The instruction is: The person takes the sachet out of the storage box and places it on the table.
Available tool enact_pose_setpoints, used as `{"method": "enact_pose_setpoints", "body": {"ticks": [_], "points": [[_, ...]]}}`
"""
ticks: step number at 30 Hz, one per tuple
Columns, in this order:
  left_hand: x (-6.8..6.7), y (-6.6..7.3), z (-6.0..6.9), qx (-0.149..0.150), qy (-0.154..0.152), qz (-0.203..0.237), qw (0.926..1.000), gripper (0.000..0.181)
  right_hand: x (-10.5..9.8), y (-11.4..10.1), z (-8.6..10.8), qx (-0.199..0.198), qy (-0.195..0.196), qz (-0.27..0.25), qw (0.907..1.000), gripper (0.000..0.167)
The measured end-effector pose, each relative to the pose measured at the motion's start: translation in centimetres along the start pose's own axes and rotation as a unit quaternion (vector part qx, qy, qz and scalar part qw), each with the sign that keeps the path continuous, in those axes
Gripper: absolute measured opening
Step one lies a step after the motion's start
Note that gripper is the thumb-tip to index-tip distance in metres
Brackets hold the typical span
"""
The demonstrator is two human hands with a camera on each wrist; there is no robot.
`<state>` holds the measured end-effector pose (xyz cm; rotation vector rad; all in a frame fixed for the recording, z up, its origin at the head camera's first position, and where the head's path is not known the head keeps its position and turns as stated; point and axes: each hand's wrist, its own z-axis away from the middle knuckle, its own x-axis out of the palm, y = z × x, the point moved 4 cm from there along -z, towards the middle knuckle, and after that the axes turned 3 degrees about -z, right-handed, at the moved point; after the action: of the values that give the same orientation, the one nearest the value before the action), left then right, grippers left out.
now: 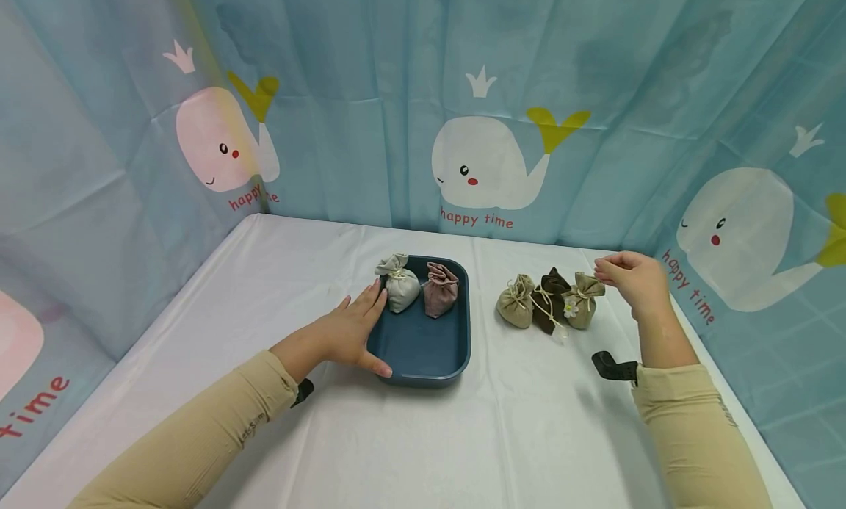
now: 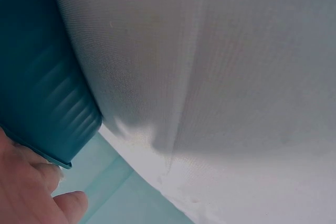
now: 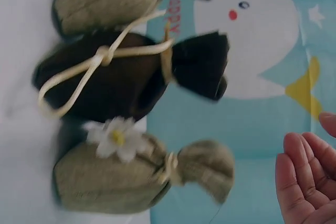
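Note:
My left hand [image 1: 344, 336] rests along the left rim of a dark blue tray [image 1: 423, 355], its fingers spread and fairly straight. Inside the tray, at the far end, stand a pale grey cloth sachet [image 1: 402, 292] and a dusty pink one [image 1: 440, 294]. To the right, three tied sachets stand in a row: a beige one [image 1: 515, 305], a dark brown one [image 3: 105, 87] and a tan one [image 3: 110, 182] with a white flower. Just right of the tan sachet's top hovers my right hand [image 1: 637, 283], fingers loosely bent; the right wrist view shows it apart from the sachets.
A white cloth [image 1: 529, 435] covers the table. Blue curtains [image 1: 344, 142] with whale prints stand along its back and sides. A black wrist mount [image 1: 613, 366] juts out beside the right sleeve.

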<state>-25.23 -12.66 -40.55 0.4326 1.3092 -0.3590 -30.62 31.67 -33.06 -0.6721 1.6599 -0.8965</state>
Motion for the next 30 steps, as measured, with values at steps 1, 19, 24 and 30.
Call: {"method": "enact_pose_setpoints", "body": {"ticks": [1, 19, 24, 30], "points": [[0.0, 0.0, 0.0, -0.001, -0.002, 0.0, 1.0, 0.138, 0.2, -0.4, 0.0, -0.009, -0.001, 0.001, 1.0, 0.046], [0.2, -0.1, -0.1, 0.0, 0.0, 0.003, 1.0, 0.137, 5.4, -6.8, 1.1, -0.094, -0.08, -0.022, 0.9922, 0.034], [0.1, -0.1, -0.1, -0.004, -0.003, -0.003, 1.0, 0.136, 7.1, -7.6, 1.4, -0.096, -0.104, -0.021, 0.9897, 0.032], [0.0, 0.0, 0.0, 0.001, -0.001, 0.004, 1.0, 0.136, 9.6, -8.3, 1.7, -0.097, -0.132, -0.042, 0.9855, 0.027]]}}
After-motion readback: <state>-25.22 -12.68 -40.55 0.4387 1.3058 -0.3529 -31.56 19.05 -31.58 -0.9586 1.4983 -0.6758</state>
